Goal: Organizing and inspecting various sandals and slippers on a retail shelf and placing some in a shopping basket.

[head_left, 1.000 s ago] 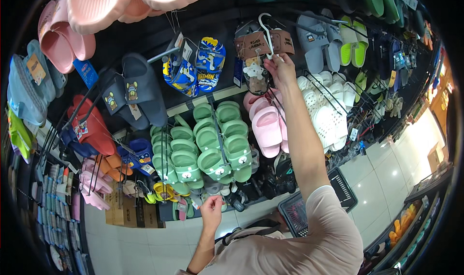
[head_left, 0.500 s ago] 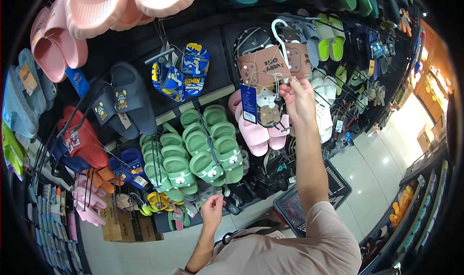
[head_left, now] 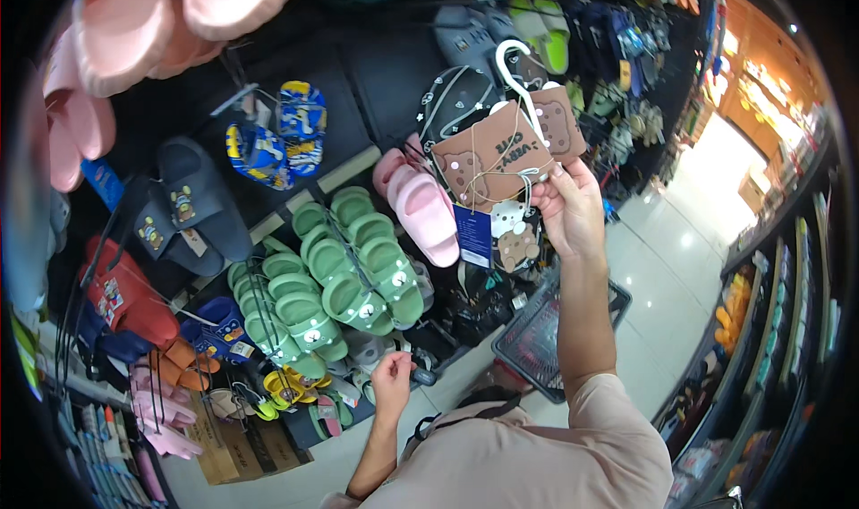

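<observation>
Display wall (head_left: 376, 71) of hung slippers fills the view; green slippers (head_left: 358, 267) at centre, pink slippers (head_left: 420, 205) just at their 2 o'clock. Right hand (head_left: 573, 209) holds up a brown slipper pair (head_left: 506, 151) on a white hanger (head_left: 514, 66), grip pinched on its lower edge at 5 o'clock, blue tag (head_left: 472, 234) dangling below. Pair looks light, soft, bendy; the hanger hook or the joined middle seems the steadiest hold. Left hand (head_left: 392, 384) low, loosely curled, holding nothing.

Brown slippers (head_left: 501, 156): matt foam; hanger (head_left: 516, 71): white plastic; floor (head_left: 689, 241): glossy tile.
</observation>
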Demonstrator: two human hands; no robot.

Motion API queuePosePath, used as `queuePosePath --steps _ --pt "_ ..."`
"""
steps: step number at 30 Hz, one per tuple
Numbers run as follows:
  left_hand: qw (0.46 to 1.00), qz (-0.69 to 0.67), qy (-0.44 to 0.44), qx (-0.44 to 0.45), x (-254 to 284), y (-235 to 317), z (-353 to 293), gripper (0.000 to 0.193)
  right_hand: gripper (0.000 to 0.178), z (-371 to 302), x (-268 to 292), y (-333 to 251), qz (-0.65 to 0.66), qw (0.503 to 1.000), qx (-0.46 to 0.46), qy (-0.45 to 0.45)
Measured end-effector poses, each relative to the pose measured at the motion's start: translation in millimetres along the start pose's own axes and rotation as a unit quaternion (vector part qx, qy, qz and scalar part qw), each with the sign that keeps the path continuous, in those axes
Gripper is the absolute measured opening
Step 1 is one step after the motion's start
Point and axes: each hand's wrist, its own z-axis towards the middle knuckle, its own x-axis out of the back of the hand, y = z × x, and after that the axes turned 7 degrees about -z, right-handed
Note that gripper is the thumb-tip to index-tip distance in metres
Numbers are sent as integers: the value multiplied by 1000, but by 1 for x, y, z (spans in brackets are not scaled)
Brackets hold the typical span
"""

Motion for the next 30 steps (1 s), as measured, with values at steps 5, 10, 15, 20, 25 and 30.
queuePosePath --steps 5,10,15,20,25,30 --pt "999 16 -39 7 -8 0 3 15 19 -57 52 15 9 1000 -6 26" --pt "995 37 -92 16 -26 -1 5 13 27 -139 120 41 3 988 -50 143" --pt "988 34 -141 47 -44 -22 7 14 29 -207 190 80 -21 935 -169 312" --pt "969 67 -221 89 -81 -36 16 14 26 -267 290 145 10 911 -179 370" --pt "948 116 -274 116 -125 -68 23 15 29 -290 354 211 33 857 -173 485" --pt "911 172 -354 125 -159 -92 20 16 33 -292 401 251 68 773 -225 590"
